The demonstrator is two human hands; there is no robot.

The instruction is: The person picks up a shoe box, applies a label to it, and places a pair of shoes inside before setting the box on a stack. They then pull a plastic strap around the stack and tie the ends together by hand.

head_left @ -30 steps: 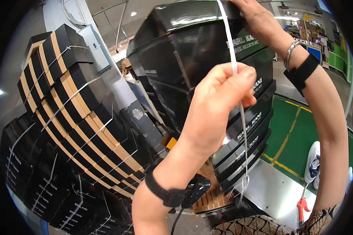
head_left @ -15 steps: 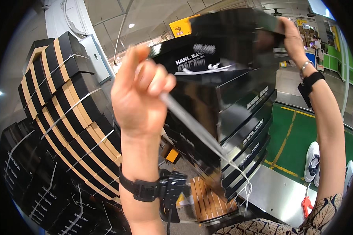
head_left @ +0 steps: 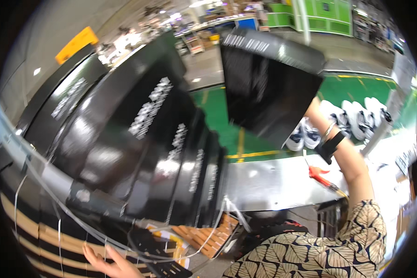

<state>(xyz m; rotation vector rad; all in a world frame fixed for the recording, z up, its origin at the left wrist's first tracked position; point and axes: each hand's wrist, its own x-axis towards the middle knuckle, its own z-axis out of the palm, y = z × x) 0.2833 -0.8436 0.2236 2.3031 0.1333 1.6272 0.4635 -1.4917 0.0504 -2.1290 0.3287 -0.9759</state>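
Observation:
My right hand (head_left: 314,111) is raised at the upper right, shut on a flat black box (head_left: 268,88) that is tilted in the air; the box hides most of the hand. Only the wrist shows, with a black band and a bracelet. A leaning stack of black boxes (head_left: 143,139) with white print fills the centre and left. Loose white plastic strap (head_left: 69,208) trails across the stack's lower part. At the bottom edge my left hand (head_left: 107,265) is empty, fingers spread, just below the strap.
A shiny metal table (head_left: 273,183) lies to the right of the stack, with a red-handled tool (head_left: 320,176) on it. White shoes (head_left: 356,118) sit in a row beyond. Strapped black boxes with tan bands (head_left: 28,222) stand at the lower left. Behind is green floor with yellow lines (head_left: 255,154).
My left hand let go of the white strap and dropped to the bottom edge. My right hand lifted a black box off the stack, up and to the right.

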